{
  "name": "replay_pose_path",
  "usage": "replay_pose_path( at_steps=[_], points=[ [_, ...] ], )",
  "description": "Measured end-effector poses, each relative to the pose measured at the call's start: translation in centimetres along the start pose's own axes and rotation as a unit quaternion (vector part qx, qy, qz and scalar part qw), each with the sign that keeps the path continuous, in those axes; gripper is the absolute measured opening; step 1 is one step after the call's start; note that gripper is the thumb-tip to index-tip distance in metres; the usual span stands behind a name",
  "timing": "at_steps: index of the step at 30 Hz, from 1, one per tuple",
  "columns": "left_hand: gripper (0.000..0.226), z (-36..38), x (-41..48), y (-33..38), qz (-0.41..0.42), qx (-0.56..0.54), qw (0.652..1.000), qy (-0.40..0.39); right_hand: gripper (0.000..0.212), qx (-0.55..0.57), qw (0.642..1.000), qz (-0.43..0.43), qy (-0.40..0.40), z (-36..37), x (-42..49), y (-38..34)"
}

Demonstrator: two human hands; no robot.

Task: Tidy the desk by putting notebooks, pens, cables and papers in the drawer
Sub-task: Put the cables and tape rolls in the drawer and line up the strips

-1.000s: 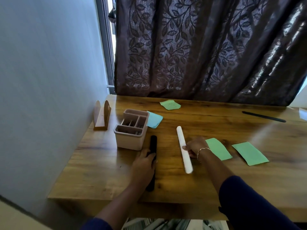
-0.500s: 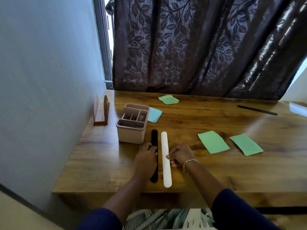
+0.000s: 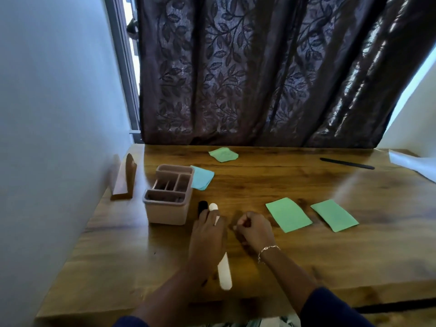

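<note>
Left grip (image 3: 206, 234) lies flat, fingers straight, across the white pen (image 3: 224, 272) and black pen (image 3: 202, 206), which lie side by side on the counter (image 3: 118, 256). Just right of it, the right grip (image 3: 253, 230) is curled and empty. A pink organiser (image 3: 168, 208) stands just beyond and left, and a green paper (image 3: 288, 214) lies farther right.

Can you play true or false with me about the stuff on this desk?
1. The left hand rests on the white stick and the black stick. True.
2. The right hand holds a green paper. False: its fingers are curled on nothing; the nearest green paper lies flat on the desk.
3. A blue paper lies beside the pink organizer. True.
4. The thin black pen is inside the pink organizer. False: it lies on the desk, far to the right.
</note>
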State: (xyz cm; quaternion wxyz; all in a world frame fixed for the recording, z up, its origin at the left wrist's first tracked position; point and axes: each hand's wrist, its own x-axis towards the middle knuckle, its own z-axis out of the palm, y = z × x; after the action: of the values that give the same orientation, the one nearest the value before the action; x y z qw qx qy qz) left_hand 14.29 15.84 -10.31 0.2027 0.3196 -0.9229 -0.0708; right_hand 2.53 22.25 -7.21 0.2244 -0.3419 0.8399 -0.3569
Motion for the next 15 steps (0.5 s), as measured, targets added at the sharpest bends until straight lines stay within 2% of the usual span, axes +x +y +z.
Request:
replay_pose_path(
  at_steps=[3, 6, 10, 13, 15],
  points=[
    [0.033, 1.0, 2.5, 1.9, 0.006, -0.017, 1.000, 0.005, 0.009, -0.073, 0.994, -0.077, 0.024, -2.1, 1.3, 1.1],
    [0.043, 1.9, 5.6, 4.8, 0.021, -0.039, 0.999, -0.015, 0.006, -0.104, 0.987, -0.113, 0.040, -5.0, 3.4, 2.7],
    [0.046, 3.9, 10.8, 9.1, 0.042, -0.037, 0.997, -0.059, 0.008, -0.129, 0.982, -0.131, 0.048, -10.1, 6.8, 5.7],
    [0.045, 5.6, 14.2, 12.9, 0.053, -0.045, 0.994, -0.081, 0.023, -0.146, 0.979, -0.133, 0.048, -14.3, 8.9, 8.1],
    [0.046, 6.9, 16.5, 15.7, 0.061, -0.048, 0.993, -0.085, 0.019, -0.159, 0.978, -0.123, 0.053, -17.2, 10.7, 10.1]
  ],
)
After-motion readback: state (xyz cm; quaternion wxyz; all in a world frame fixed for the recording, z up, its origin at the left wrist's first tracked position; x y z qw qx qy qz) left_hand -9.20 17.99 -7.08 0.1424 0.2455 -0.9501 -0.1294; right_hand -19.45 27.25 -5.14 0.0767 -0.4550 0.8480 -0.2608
